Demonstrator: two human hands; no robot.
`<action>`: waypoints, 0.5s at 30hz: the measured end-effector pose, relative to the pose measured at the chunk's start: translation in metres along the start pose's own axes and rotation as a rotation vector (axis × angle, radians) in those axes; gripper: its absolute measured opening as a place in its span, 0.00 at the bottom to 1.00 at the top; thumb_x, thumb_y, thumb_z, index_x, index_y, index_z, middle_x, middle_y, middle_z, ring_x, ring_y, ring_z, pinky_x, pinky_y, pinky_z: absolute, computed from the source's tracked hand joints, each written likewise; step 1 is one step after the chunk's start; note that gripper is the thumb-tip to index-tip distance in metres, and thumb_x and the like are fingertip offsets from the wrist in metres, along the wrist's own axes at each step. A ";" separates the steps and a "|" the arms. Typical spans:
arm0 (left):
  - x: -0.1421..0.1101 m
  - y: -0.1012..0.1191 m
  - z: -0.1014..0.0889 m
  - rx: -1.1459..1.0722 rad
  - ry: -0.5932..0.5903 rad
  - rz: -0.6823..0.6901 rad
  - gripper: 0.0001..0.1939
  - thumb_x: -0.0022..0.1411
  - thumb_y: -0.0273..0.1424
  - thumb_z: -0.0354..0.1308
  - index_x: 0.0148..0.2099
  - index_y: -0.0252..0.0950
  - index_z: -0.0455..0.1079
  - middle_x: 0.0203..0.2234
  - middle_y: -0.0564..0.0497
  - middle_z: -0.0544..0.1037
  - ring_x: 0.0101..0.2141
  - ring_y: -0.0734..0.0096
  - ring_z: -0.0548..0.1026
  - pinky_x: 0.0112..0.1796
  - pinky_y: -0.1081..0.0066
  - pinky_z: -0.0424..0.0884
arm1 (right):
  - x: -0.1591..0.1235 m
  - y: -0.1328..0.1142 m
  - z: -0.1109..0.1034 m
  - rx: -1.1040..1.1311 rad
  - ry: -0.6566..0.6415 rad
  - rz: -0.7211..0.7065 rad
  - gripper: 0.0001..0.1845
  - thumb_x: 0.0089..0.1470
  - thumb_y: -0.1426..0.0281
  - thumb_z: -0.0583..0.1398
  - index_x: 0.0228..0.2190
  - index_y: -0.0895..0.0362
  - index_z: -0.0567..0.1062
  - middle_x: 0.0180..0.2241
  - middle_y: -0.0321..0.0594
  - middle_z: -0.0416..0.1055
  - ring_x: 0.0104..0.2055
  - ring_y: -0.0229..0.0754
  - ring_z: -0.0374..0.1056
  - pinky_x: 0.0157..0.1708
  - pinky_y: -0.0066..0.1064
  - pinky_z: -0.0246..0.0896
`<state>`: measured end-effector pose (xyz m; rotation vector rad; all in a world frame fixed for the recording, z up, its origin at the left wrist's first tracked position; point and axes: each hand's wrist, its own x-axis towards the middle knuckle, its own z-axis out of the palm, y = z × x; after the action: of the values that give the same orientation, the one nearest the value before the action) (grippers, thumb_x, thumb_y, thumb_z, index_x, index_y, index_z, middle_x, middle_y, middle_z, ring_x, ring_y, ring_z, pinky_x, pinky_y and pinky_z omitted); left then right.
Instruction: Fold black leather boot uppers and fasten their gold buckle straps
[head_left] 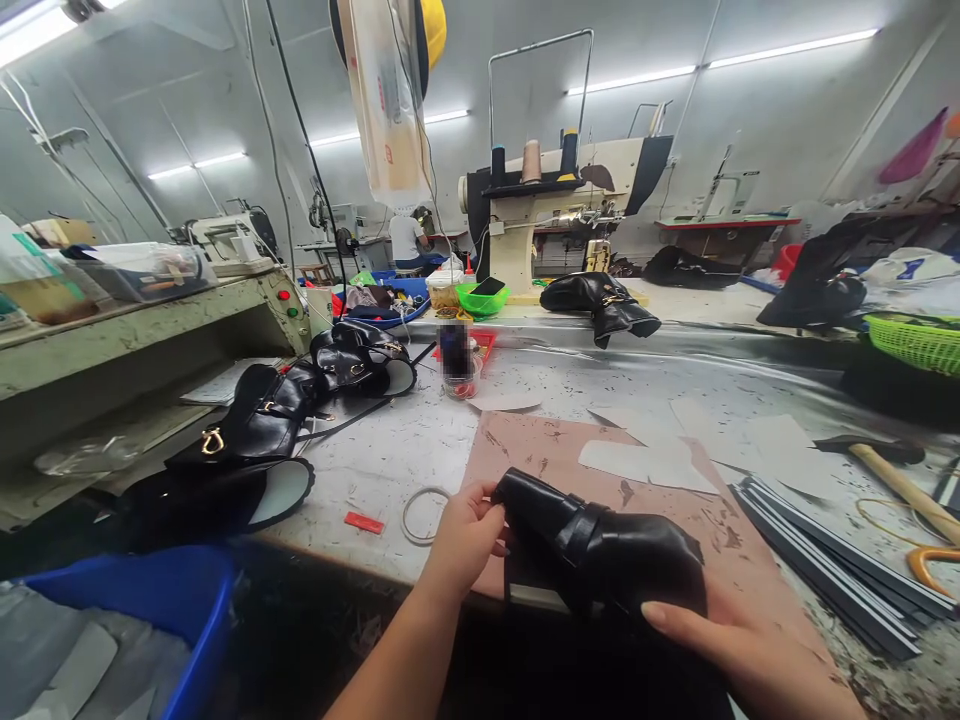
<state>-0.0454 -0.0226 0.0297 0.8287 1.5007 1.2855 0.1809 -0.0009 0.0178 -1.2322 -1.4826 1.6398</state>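
Note:
A black leather boot upper (637,555) with a strap across it lies tilted between my two hands, above the near edge of the bench. Its narrow left end is pinched by my left hand (471,535), thumb against fingers. At the wide right end, my right hand (705,635) grips the upper with the thumb on top; the other fingers are hidden beneath it. Under and beyond the upper is a pinkish cutting mat (517,450) with a white paper piece (637,465) on it. A roll of tape or ring (424,517) rests left of my left hand.
More black boot uppers (292,400) are piled at left, above a blue bin (202,620). A sewing machine (517,235) stands at the back. On the right lie dark strips (832,565), a hammer (892,485) and orange-handled scissors (926,570). A red piece (364,522) lies near the front edge.

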 end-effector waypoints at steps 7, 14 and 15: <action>0.002 0.002 0.001 -0.107 0.000 0.019 0.12 0.48 0.35 0.56 0.31 0.31 0.71 0.19 0.51 0.73 0.19 0.76 0.71 0.15 0.82 0.61 | -0.003 -0.009 0.003 -0.153 -0.015 -0.080 0.21 0.43 0.58 0.58 0.37 0.57 0.76 0.37 0.45 0.76 0.42 0.56 0.70 0.40 0.45 0.67; 0.011 0.003 0.008 -0.174 0.040 0.021 0.13 0.44 0.38 0.63 0.25 0.30 0.72 0.16 0.53 0.71 0.18 0.77 0.68 0.18 0.78 0.65 | -0.004 -0.012 0.008 -0.199 -0.041 -0.183 0.25 0.45 0.59 0.57 0.44 0.57 0.73 0.39 0.46 0.75 0.44 0.55 0.69 0.42 0.44 0.66; 0.011 0.002 0.009 -0.198 0.045 0.015 0.14 0.43 0.38 0.63 0.25 0.31 0.71 0.16 0.53 0.71 0.18 0.76 0.68 0.19 0.78 0.65 | -0.004 -0.010 0.008 -0.200 -0.045 -0.190 0.24 0.45 0.59 0.56 0.43 0.58 0.73 0.39 0.46 0.75 0.43 0.54 0.70 0.42 0.44 0.66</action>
<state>-0.0403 -0.0087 0.0290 0.6869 1.3776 1.4463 0.1740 -0.0054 0.0284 -1.1245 -1.7691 1.4309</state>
